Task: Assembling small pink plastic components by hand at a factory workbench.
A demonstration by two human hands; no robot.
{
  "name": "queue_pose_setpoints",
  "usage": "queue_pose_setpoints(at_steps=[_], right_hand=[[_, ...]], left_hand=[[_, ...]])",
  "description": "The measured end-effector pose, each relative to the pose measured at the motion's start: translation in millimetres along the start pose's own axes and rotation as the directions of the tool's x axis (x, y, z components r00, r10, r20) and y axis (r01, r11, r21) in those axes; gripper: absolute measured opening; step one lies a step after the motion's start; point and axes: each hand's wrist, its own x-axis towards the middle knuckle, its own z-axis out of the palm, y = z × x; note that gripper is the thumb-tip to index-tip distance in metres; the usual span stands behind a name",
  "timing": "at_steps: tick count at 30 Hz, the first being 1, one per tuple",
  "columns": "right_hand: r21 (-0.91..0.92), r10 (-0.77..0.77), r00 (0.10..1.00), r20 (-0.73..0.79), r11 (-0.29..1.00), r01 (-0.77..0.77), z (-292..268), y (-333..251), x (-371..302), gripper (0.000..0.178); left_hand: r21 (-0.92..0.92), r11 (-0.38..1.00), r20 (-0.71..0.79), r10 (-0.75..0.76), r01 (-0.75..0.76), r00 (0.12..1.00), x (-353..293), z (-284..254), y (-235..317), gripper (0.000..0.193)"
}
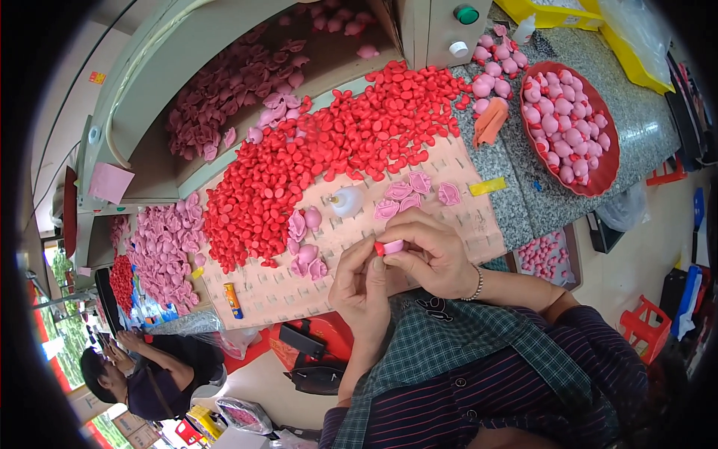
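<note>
Close in front of me, my left hand (361, 280) pinches a small red plastic piece (379, 248) between thumb and fingers. My right hand (432, 253), with a beaded bracelet at its wrist, grips a small pink piece (393, 246). The red and pink pieces meet between my fingertips. Just beyond the right hand lie several pink petal-edged pieces (419, 181) and a small white squeeze bottle (346, 202). More pink pieces (307, 254) lie to the left of it. A wide heap of glossy red pieces (321, 150) covers the far part of the paper mat (273, 307).
At the right, a red basket (615, 150) holds pink balls with red parts. An orange cloth (489, 123) lies nearby. Pink pieces (161, 243) are heaped at the left, near a yellow-blue tube (232, 301). A grey machine housing (149, 82) stands behind. Another person (161, 374) sits at lower left.
</note>
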Motion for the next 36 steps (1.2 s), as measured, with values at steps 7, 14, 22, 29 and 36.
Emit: queue_pose_setpoints(at_steps=[7, 14, 22, 29, 36], right_hand=[[-0.293, -0.344, 0.936, -0.081, 0.905, 0.307, 4.1, 10.7, -3.7, 0.024], [-0.428, -0.399, 0.905, 0.144, 0.8, 0.421, -3.9, 9.0, -8.0, 0.024], [-0.255, -0.217, 0.976, 0.023, 0.943, 0.215, -2.1, 6.8, -6.3, 0.045], [-0.225, -0.166, 0.983, 0.083, 0.958, 0.181, -4.4, 11.0, -10.6, 0.044], [-0.15, -0.213, 0.976, 0.054, 0.964, 0.218, -1.0, 11.1, -11.5, 0.039]], left_hand=[[-0.459, 0.87, 0.125, -0.137, 0.18, 0.983, 3.1, 4.8, 4.9, 0.032], [-0.379, 0.804, 0.233, -0.397, 0.459, 0.888, 5.2, -3.9, 7.3, 0.037], [-0.26, 0.9, 0.176, -0.312, 0.35, 0.934, 5.2, 1.0, 10.6, 0.028], [-0.134, 0.964, 0.213, -0.198, 0.229, 0.957, 2.7, -7.5, 6.3, 0.022], [-0.034, 0.987, 0.189, -0.146, 0.155, 0.971, -0.8, -8.9, 1.2, 0.022]])
